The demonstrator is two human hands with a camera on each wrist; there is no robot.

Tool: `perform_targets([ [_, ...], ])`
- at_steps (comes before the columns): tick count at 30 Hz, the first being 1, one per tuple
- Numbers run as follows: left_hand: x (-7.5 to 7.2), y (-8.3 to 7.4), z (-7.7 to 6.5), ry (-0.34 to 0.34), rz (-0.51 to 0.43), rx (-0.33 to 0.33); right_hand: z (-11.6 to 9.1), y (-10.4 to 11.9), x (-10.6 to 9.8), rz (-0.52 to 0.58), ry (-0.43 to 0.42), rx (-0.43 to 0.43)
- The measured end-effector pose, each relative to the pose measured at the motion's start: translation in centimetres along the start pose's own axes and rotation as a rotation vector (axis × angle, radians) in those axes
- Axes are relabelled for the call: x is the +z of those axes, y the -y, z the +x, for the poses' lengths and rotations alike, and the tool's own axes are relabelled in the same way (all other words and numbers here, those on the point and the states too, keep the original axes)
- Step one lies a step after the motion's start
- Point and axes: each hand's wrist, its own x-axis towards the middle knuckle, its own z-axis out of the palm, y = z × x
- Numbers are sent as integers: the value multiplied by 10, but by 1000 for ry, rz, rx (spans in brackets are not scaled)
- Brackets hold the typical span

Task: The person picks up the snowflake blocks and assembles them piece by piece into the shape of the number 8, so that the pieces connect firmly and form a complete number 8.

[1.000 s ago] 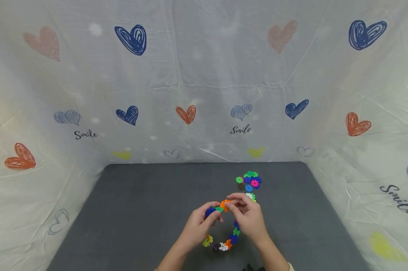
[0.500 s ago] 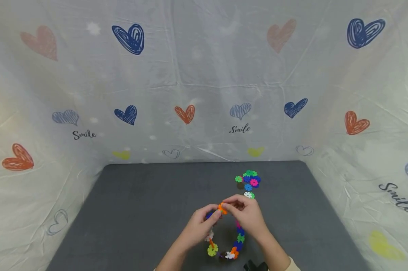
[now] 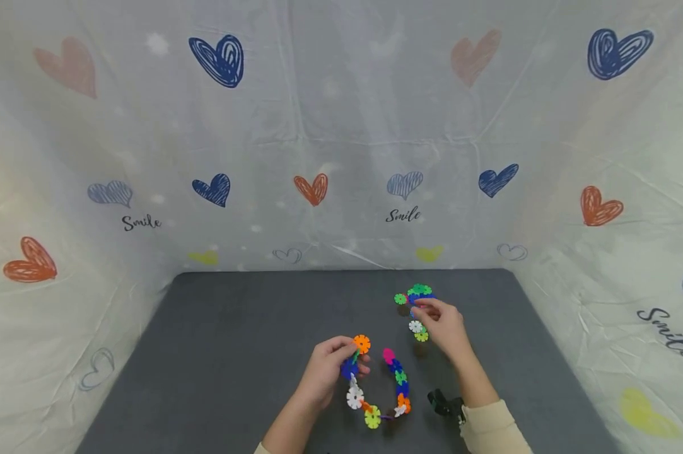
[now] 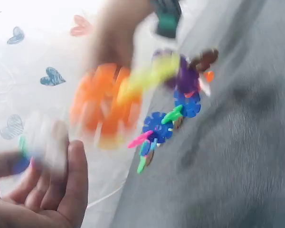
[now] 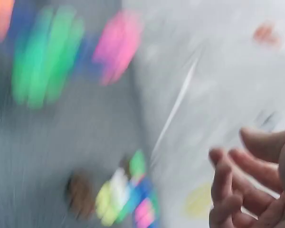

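Observation:
My left hand [image 3: 324, 372] pinches one end of a chain of notched plastic snowflake discs [image 3: 355, 397], close to its orange end disc [image 3: 362, 343]. The chain hangs in an open U. At its other end a pink disc [image 3: 389, 356] is free, with a gap between the two ends. My right hand [image 3: 446, 325] hovers at a loose disc pile [image 3: 419, 290], fingertips by its front. In the right wrist view, that hand's fingers [image 5: 223, 185] are loosely bent with nothing between them. Chain parts in both wrist views are blurred.
A white disc [image 3: 415, 326], a yellow-green disc [image 3: 421, 337] and a brown disc [image 3: 420, 349] lie in front of the pile. A black device [image 3: 444, 402] is at the right wrist. Hanging cloth [image 3: 341, 126] printed with hearts encloses the dark table [image 3: 233, 353].
My right hand has let go of the orange disc and moved right and away to the pile. The chain's ring has opened into a U; the left hand still holds the orange end.

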Motion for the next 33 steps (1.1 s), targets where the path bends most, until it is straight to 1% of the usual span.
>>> perform_targets([
  [2, -1, 0, 1, -7, -106, -28, 12, -22, -1, -106, -20, 81],
  [3, -1, 0, 2, -3, -152, -38, 16, -31, -1, -165, -12, 121],
  [5, -2, 1, 2, 13, -222, -55, 21, -46, 2, -257, 25, 173],
  [7, -3, 2, 3, 25, -254, -63, 23, -55, 6, -323, 50, 196],
  [9, -4, 2, 3, 26, -251, -66, 24, -60, 10, -350, 52, 195],
  [14, -5, 4, 4, 5, -208, -65, 25, -61, 14, -310, 32, 214],
  [19, -5, 5, 6, -6, -191, -64, 24, -63, 14, -267, 52, 234],
  [24, -5, 5, 6, -17, -188, -73, 20, -61, 15, -238, 60, 211],
  [28, -3, 3, 4, -23, -161, -74, 16, -57, 15, -210, 14, 183],
  [33, 0, -1, 2, -41, -96, -49, 11, -54, 10, -214, -27, 155],
])
